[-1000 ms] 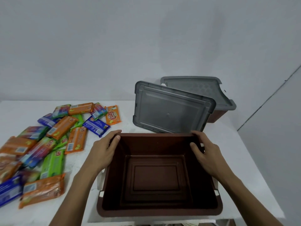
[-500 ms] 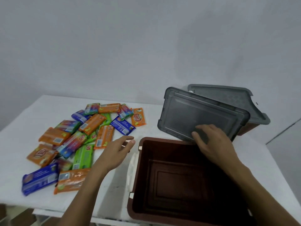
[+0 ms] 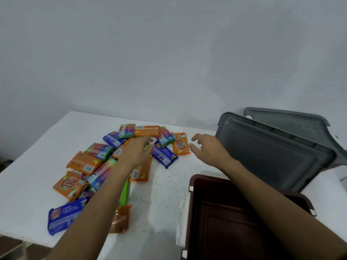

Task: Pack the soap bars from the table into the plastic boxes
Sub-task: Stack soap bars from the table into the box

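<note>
Over the far side of the soap pile, my left fingers point(image 3: 149, 140) are apart and loosely bent. They hold nothing, as far as the blur lets me tell. My left hand point(image 3: 136, 153) hovers low above the wrapped soap bars point(image 3: 84, 163) because that is where the next pick lies.

My right fingers point(image 3: 195, 136) are spread and hooked, closed on nothing. My right hand point(image 3: 209, 150) sits just beside the orange soap bar point(image 3: 180, 144), with a blue soap bar point(image 3: 164, 154) between my two hands. I judge both hands are about to take one bar each.

All the bars lie on the white table point(image 3: 165, 194). The brown plastic box point(image 3: 225, 231) stands open and bare, close to me on the right. Its grey lid point(image 3: 272, 156) leans out of the way behind it, in front of a second grey lid point(image 3: 293, 121).
</note>
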